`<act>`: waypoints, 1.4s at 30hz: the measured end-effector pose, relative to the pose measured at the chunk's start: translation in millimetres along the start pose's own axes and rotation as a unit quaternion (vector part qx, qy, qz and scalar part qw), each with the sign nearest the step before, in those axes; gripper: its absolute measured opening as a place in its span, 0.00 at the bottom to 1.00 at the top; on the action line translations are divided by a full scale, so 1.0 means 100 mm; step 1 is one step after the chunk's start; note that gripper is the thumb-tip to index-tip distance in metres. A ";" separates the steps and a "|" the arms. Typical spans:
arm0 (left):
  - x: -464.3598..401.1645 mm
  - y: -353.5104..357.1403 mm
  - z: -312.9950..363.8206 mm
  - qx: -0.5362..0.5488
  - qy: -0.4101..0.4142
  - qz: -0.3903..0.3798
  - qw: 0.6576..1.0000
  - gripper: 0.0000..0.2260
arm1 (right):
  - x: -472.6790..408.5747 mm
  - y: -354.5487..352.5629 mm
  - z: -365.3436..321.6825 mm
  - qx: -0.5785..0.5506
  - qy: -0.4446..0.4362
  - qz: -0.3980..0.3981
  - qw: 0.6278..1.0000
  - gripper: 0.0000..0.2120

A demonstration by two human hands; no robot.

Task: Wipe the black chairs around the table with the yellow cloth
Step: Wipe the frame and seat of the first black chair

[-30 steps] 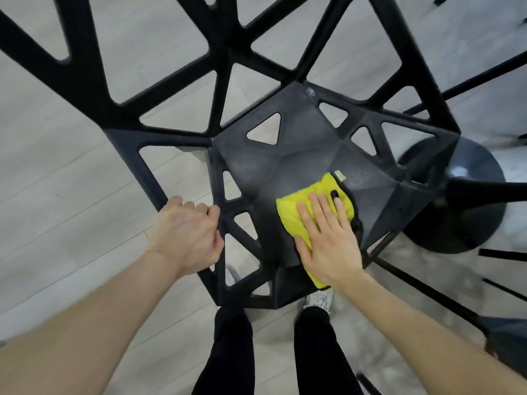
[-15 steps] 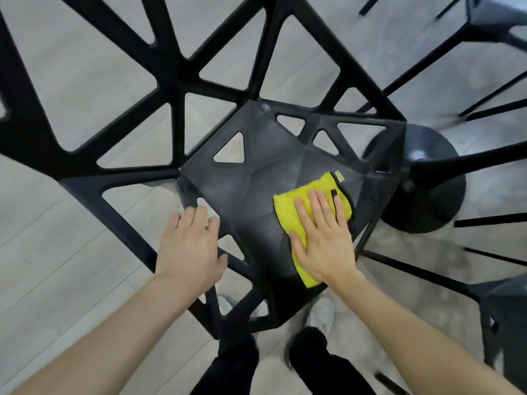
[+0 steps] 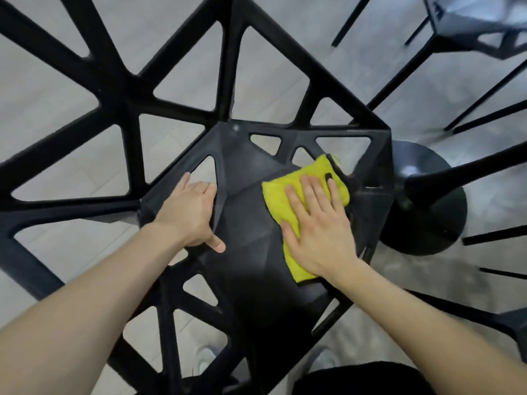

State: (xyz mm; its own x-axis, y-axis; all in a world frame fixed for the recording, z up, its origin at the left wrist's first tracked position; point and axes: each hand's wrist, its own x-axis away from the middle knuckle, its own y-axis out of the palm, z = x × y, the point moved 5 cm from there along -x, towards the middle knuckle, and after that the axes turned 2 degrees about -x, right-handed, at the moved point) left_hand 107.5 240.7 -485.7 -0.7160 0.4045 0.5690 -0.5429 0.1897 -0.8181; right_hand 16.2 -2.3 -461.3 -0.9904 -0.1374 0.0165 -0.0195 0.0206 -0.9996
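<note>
While flat on cloth (image 3: 278,195), hand (image 3: 319,235).

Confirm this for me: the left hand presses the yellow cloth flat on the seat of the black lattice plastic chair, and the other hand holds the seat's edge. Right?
Not quite: the hands are swapped. The head view shows the right hand pressing the yellow cloth flat on the seat of the black lattice plastic chair, while the left hand holds the seat's edge at a triangular cut-out.
</note>
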 end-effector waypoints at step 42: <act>0.59 -0.80 -0.11 -0.268 -0.006 0.177 0.947 0.21 | 0.33 0.06 -0.24 0.004 -0.162 -0.093 0.982 0.39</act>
State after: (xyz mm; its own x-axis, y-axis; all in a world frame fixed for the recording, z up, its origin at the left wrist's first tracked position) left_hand 113.2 258.9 -388.0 -0.8181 0.5181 0.2496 0.0301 0.4719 -0.8811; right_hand -20.1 16.7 -466.7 -0.8742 -0.4454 0.1931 -0.1944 -0.0433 -0.9800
